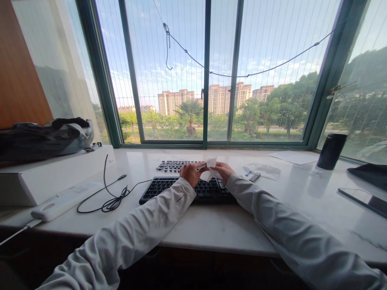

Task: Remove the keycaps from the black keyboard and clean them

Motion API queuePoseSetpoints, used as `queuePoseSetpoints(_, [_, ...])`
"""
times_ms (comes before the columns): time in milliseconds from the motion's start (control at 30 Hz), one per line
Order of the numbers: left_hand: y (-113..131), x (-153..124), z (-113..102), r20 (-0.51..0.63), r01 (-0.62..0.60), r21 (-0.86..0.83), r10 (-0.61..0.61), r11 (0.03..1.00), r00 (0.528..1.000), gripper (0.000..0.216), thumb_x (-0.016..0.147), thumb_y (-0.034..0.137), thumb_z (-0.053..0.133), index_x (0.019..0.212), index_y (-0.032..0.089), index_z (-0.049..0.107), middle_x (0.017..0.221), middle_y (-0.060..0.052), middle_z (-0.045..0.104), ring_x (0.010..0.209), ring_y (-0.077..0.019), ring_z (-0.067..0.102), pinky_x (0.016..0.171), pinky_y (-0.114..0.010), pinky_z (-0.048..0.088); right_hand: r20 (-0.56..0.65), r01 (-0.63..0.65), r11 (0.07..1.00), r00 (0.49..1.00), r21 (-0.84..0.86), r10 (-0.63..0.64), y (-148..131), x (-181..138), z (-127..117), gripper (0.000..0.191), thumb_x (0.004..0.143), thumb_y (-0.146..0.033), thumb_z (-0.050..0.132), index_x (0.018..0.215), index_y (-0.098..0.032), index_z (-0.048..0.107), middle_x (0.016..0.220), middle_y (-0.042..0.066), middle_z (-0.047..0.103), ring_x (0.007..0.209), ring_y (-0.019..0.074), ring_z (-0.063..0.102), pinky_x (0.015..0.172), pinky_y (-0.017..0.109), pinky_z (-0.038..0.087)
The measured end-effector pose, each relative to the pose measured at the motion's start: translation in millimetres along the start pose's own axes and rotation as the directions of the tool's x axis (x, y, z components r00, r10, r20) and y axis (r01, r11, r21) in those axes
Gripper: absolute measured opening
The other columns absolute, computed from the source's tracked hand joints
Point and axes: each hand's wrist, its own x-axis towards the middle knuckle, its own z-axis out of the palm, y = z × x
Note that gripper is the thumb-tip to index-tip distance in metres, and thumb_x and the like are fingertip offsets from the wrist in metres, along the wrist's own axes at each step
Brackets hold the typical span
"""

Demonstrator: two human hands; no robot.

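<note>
Over the black keyboard (pixel 160 187), both hands meet at a thin white tissue (pixel 208 175). My left hand (pixel 190 174) is closed, thumb and fingers pinched at the tissue's left side; a small dark thing may sit between its fingertips, too small to name. The right side of the tissue is gripped in my right hand (pixel 224 171). Behind the keyboard, rows of loose dark keycaps (pixel 172 165) lie on the white countertop (pixel 193 229). My sleeves and hands hide part of the keyboard's middle and right end.
Left are a coiled black cable (pixel 113 204), a white power strip (pixel 66 199) and a white box (pixel 57 171) bearing a black bag (pixel 42 139). Right are a plastic bag (pixel 267 171), a small metal-and-blue item (pixel 254 176), a black cylinder (pixel 331 151) and a phone (pixel 364 199). Windows stand behind.
</note>
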Motion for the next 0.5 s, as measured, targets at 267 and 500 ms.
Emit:
queuePoseSetpoints(267, [1, -2, -2, 0.008, -0.065, 0.034, 0.065, 0.997, 0.998, 0.032, 0.075, 0.053, 0.059, 0.101, 0.037, 0.069, 0.091, -0.001, 0.073, 0.083, -0.0199, 0.066, 0.074, -0.028, 0.046, -0.096, 0.053, 0.985, 0.993, -0.165, -0.070, 3, 6, -12, 0.041, 0.047, -0.043, 0.077, 0.074, -0.013, 0.071, 0.068, 0.004, 0.068, 0.061, 0.0160, 0.057, 0.059, 0.027, 0.041])
queuePoseSetpoints(500, [1, -1, -1, 0.000, -0.076, -0.005, 0.076, 0.997, 0.997, 0.036, 0.073, 0.055, 0.061, 0.101, 0.035, 0.069, 0.092, 0.000, 0.072, 0.074, -0.0170, 0.066, 0.073, -0.028, 0.046, -0.132, 0.123, 0.948, 0.977, -0.293, -0.168, 12, 14, -17, 0.043, 0.052, -0.049, 0.073, 0.076, -0.013, 0.070, 0.070, 0.005, 0.069, 0.064, 0.0171, 0.056, 0.059, 0.027, 0.040])
